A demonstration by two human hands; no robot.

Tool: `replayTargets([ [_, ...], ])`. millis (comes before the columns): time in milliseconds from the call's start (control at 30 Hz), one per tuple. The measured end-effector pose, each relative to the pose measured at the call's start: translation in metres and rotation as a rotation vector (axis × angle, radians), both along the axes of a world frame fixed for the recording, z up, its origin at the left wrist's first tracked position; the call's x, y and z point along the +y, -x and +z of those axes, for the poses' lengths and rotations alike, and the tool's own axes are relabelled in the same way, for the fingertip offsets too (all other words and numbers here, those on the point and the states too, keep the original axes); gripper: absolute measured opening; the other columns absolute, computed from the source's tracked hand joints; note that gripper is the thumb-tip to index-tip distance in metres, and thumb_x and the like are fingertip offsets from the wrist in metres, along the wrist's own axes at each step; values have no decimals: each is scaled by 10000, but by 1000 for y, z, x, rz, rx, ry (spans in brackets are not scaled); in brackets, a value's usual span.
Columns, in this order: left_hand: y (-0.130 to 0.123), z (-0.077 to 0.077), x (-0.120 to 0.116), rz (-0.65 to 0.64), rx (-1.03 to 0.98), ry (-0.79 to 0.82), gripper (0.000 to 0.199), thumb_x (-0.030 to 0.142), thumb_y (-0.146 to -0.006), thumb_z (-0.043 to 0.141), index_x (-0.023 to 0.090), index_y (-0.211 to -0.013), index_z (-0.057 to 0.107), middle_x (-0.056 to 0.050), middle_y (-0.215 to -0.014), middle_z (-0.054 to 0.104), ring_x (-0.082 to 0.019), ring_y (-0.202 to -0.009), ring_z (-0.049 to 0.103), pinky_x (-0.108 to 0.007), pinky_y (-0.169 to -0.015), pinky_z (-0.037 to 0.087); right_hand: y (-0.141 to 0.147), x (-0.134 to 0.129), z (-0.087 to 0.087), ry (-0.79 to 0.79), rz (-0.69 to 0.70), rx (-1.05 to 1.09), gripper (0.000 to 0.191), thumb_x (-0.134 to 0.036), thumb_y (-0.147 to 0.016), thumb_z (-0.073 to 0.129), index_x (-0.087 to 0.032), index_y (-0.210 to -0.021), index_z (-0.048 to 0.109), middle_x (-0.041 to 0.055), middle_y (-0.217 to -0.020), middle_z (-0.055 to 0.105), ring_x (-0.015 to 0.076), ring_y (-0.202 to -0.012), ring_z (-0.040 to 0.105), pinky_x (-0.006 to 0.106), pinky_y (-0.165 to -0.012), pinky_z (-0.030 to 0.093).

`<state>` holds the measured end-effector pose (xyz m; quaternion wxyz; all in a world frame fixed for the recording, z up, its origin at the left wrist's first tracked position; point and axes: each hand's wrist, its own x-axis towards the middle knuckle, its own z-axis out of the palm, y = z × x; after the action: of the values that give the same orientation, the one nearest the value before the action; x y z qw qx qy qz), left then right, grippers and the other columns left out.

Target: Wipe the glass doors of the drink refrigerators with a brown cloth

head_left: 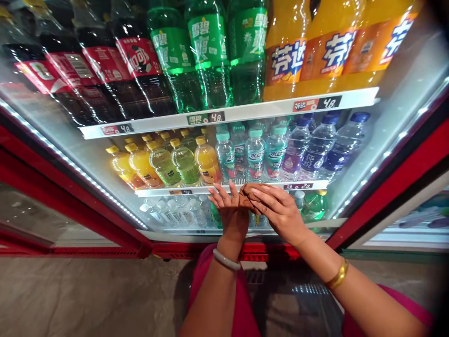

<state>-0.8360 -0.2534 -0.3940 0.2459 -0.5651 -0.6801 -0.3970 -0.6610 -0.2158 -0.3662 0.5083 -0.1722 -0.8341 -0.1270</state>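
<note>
Right hand (278,208) pinches a brown cloth (248,196) before a lit drinks fridge (393,175)

The cloth is bunched up in front of the middle shelf (157,191), overlapping its front edge to the right of that edge's midpoint. The right hand's fingers lie close together and bent over the cloth, with hardly any gap, pressing it from the right side. The left hand (228,201) meets the cloth's left side, its fingers raised and spread apart; its thumb is hidden, so I cannot tell whether it grips the cloth as well. A grey bracelet (226,260) circles the left wrist and a gold bracelet (339,274) the right forearm.

Behind the hands, yellow juice bottles (121,164) stand at the left end of the middle shelf, bottles with teal caps (255,157) around its centre, and bottles with purple labels (337,152) toward its right end. Above, the top shelf (252,111) carries cola bottles (138,61) on the left, green bottles (210,42) in the middle and orange soda bottles (324,58) by its right end. Small clear bottles (177,214) occupy the left part of the bottom shelf (185,231).
</note>
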Motion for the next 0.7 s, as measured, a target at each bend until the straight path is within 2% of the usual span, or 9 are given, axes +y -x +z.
replayTargets([
  [67,1,-1,0,-15,-6,-22,791,194,-999,533,157,-1705,177,-215,-1756,-142,-446,-1594,-200,-809,-1250,127,6,-1,-3,96,-10,86,477,-207,-1058,560,-340,-1515,546,28,-1390,718,172,-1364,630,428,-1201,522],
  [167,3,-1,-1,-47,-23,-21,763,241,-1012,514,162,-1701,196,-192,-1773,-124,-456,-1613,-161,-801,-1258,135,16,-2,-10,147,-56,170,489,-225,-1041,599,-343,-1513,558,38,-1355,728,177,-1304,666,400,-1187,519],
  [300,5,1,0,-12,-56,16,709,308,-1003,485,90,-1655,312,-255,-1777,34,-488,-1632,-64,-803,-1253,166,15,-1,-15,108,-49,113,513,-183,-1005,652,-380,-1475,594,-4,-1361,729,181,-1334,642,395,-1224,475],
  [400,3,3,-1,24,-84,40,734,317,-984,514,116,-1657,303,-245,-1780,98,-479,-1642,-22,-786,-1265,174,7,1,-13,41,-8,57,594,-143,-966,696,-380,-1497,576,-23,-1432,694,194,-1414,572,413,-1270,421],
  [567,2,2,-3,34,-64,61,729,302,-1014,521,128,-1667,247,-211,-1798,-27,-473,-1639,-47,-718,-1301,157,7,1,-4,0,17,87,577,-90,-952,686,-357,-1458,617,-37,-1426,699,186,-1415,565,391,-1273,396],
  [700,6,-3,-1,74,-8,79,767,270,-989,569,111,-1663,240,-258,-1785,-36,-476,-1621,-110,-761,-1270,188,18,-3,-6,-20,-5,174,520,-86,-964,654,-346,-1415,648,-41,-1359,737,191,-1362,609,392,-1253,420],
])
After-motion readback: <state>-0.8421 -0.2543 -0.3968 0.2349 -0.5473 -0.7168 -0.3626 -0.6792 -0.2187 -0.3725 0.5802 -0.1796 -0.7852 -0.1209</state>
